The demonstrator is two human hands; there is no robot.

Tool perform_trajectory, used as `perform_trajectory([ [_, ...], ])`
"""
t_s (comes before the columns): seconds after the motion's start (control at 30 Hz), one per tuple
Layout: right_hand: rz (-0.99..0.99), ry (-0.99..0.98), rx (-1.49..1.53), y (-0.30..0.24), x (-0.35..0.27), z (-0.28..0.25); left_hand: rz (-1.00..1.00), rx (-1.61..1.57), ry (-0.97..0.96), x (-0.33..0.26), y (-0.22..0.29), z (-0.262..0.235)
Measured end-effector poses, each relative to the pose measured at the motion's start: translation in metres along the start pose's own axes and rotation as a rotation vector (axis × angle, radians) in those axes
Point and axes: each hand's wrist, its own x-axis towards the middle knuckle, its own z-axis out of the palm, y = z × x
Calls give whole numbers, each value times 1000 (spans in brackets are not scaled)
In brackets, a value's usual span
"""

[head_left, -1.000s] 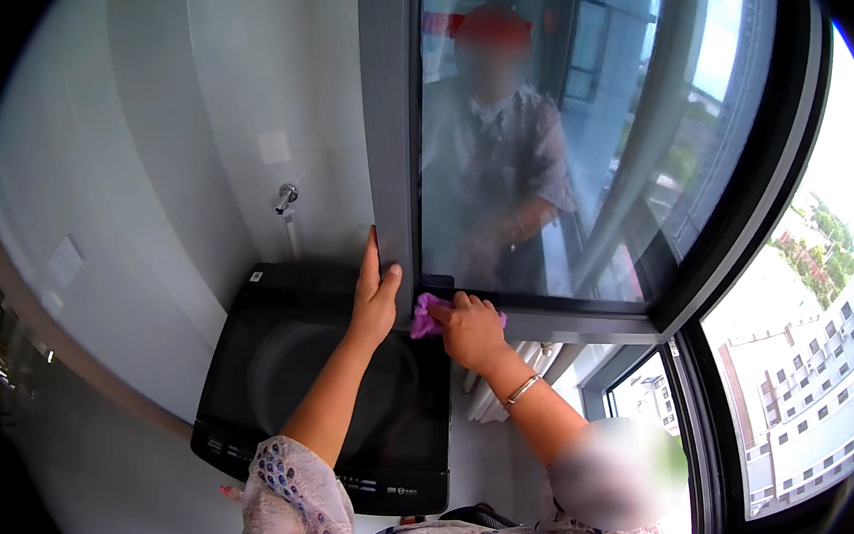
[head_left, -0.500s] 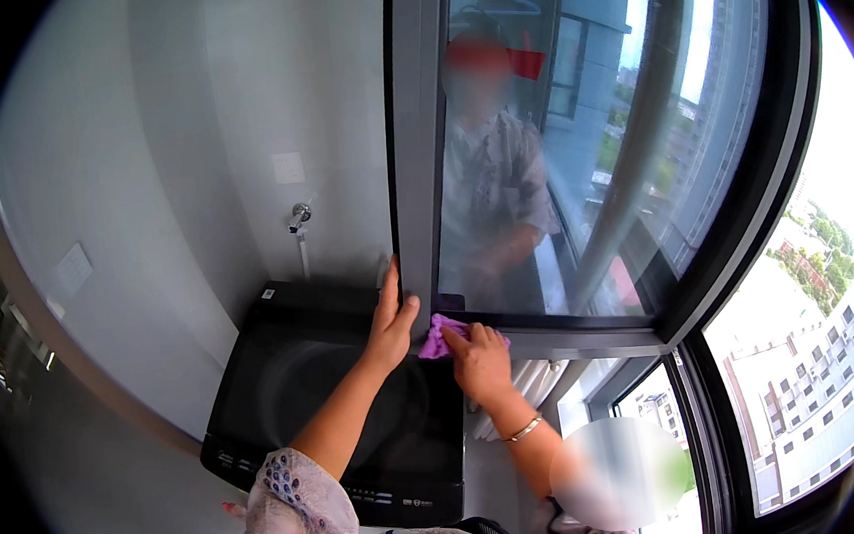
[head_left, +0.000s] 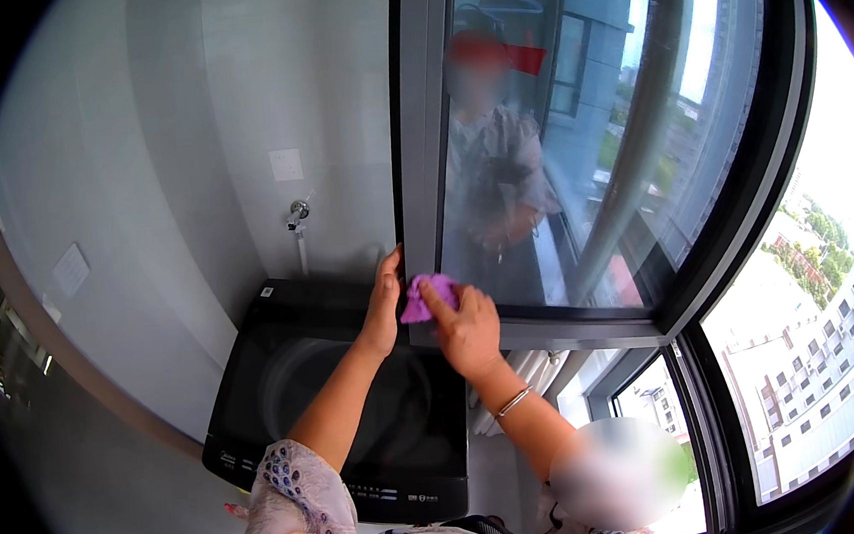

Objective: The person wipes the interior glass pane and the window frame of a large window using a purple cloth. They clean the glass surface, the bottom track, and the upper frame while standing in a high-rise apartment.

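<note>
A window sash (head_left: 421, 157) with a wide grey frame stands swung inward in front of me. My left hand (head_left: 382, 311) is at the lower part of its outer side edge, fingers reaching up along it and partly hidden, steadying the frame. My right hand (head_left: 469, 332) pinches a crumpled purple cloth (head_left: 430, 297) and presses it on the frame near the lower left corner of the glass (head_left: 508, 271). A silver bangle (head_left: 514, 402) circles my right wrist.
Below the sash stands a black top-loading washing machine (head_left: 288, 418). A tap (head_left: 298, 213) and a white wall plate (head_left: 286, 165) are on the wall behind it. White pipes (head_left: 526, 375) run under the sash. At right, the window opening (head_left: 759, 411) looks onto buildings far below.
My right hand has moved the purple cloth up and left, from the sash's bottom corner onto its side frame. My left hand stays at the edge, slightly higher, with its thumb less visible.
</note>
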Motion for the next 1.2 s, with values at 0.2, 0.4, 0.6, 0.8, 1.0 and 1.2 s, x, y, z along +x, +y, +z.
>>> perform_trajectory([
  [0.2,-27,-112,19,4,-47,37,139,255,-56,12,-20,-8],
  [0.4,-66,223,205,5,19,-23,-102,-270,-160,5,5,-24],
  [0.6,-34,123,103,-1,5,20,-113,-237,-137,6,10,-18],
  [0.8,-12,-169,-11,-11,-65,64,-62,-91,-126,10,2,-16],
  [1.0,109,-481,-117,18,-129,81,10,-24,-85,11,-1,-1],
  [1.2,-129,-166,124,-15,-79,31,37,-53,-18,2,-10,9],
])
